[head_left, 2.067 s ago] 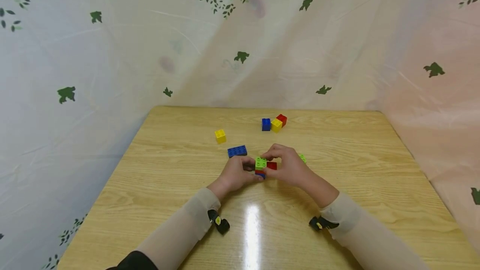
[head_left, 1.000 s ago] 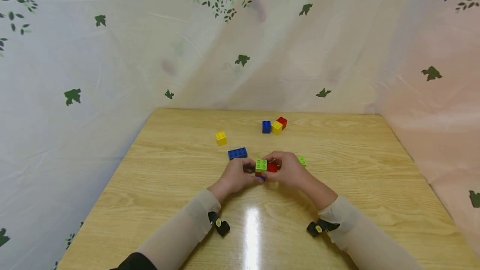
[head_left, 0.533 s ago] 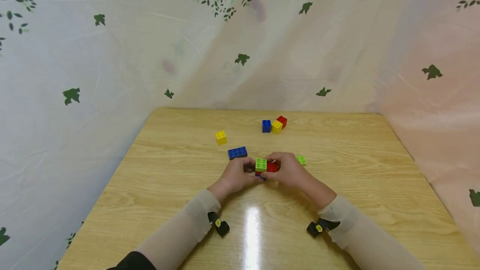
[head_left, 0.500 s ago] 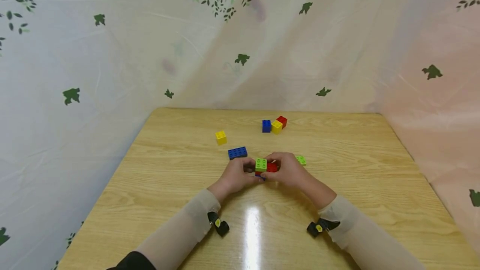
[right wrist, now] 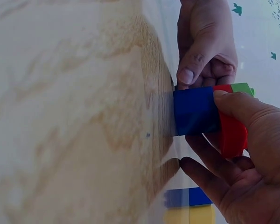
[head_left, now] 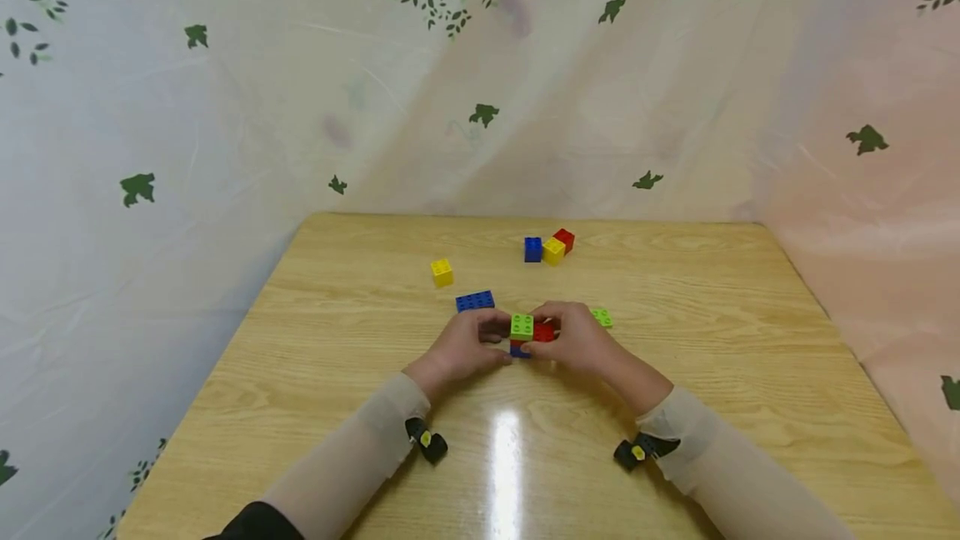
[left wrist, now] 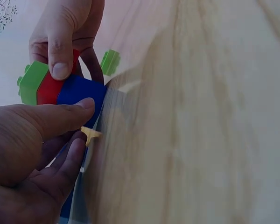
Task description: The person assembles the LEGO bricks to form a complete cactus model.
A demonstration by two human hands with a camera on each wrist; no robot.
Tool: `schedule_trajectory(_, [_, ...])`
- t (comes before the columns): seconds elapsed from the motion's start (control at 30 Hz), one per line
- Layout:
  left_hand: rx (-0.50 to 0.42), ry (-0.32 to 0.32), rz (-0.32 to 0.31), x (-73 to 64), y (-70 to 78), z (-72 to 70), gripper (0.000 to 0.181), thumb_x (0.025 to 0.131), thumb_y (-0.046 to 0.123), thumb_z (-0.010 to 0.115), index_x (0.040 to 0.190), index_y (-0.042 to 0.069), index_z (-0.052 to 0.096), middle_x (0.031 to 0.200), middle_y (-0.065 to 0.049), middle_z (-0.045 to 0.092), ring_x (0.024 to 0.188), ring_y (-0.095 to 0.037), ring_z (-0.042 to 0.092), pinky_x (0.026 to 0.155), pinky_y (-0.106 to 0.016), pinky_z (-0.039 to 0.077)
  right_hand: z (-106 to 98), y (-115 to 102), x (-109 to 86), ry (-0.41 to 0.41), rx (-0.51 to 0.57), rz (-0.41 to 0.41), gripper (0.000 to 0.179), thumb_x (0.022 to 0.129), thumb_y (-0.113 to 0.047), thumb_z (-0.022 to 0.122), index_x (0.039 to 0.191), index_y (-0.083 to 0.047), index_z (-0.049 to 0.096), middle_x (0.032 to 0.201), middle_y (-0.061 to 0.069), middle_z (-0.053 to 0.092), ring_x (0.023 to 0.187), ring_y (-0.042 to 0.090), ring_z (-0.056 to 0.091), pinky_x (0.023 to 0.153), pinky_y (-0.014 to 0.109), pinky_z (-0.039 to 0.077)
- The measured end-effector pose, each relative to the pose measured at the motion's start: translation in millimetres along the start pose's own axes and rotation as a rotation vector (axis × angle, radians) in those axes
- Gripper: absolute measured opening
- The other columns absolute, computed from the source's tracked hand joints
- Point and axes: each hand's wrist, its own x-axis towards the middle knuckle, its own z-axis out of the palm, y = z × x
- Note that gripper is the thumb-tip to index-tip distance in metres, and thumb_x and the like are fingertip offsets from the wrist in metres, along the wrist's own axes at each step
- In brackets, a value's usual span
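A small stack of toy building bricks stands on the table in the middle of the head view. Its green brick (head_left: 522, 327) is on top, a red brick (head_left: 543, 332) sits under it and sticks out to the right, and a blue brick (right wrist: 196, 111) forms the bottom. My right hand (head_left: 581, 340) grips the stack from the right, thumb on the red layer in the right wrist view. On the other side is my left hand (head_left: 465, 347), its thumb and fingers loosely spread with the tips right by the blue brick's left side.
Behind my left hand lies a long blue brick (head_left: 475, 301), with a yellow brick (head_left: 442, 272) farther back. A loose green brick (head_left: 602, 317) is partly hidden beyond my right hand. Blue (head_left: 532, 249), yellow (head_left: 553, 251) and red (head_left: 564, 240) bricks cluster near the table's far edge.
The red brick, earlier tilted beside the stack, now sits level under the green one. My left hand has drawn slightly left, its fingers loosened from the stack; my right hand still grips.
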Motion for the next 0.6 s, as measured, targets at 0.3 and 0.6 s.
schedule_trajectory(0.3, [-0.006,-0.021,-0.025,-4.8,3.0,-13.4,0.053,0.086,0.002,0.084,0.135,0.017,0.068,0.129,0.000,0.069,0.113,-0.015,0.067,0.099,-0.031,0.055,0.4,-0.9,0.2,0.000,-0.019,0.008,0.037,0.087,-0.020,0.088,0.122,-0.012,0.075,0.114,-0.003,0.071,0.101,0.021,0.063,0.090,0.037,0.058])
schedule_trajectory(0.6, [0.037,0.037,0.001,-1.6,5.2,-24.3,0.047,0.090,0.004,0.082,0.134,0.013,0.068,0.130,0.001,0.070,0.117,-0.016,0.066,0.102,-0.033,0.054,-0.3,-1.0,0.6,-0.008,-0.019,-0.010,0.034,0.088,-0.022,0.088,0.119,-0.014,0.076,0.109,-0.005,0.070,0.098,0.020,0.063,0.088,0.036,0.057])
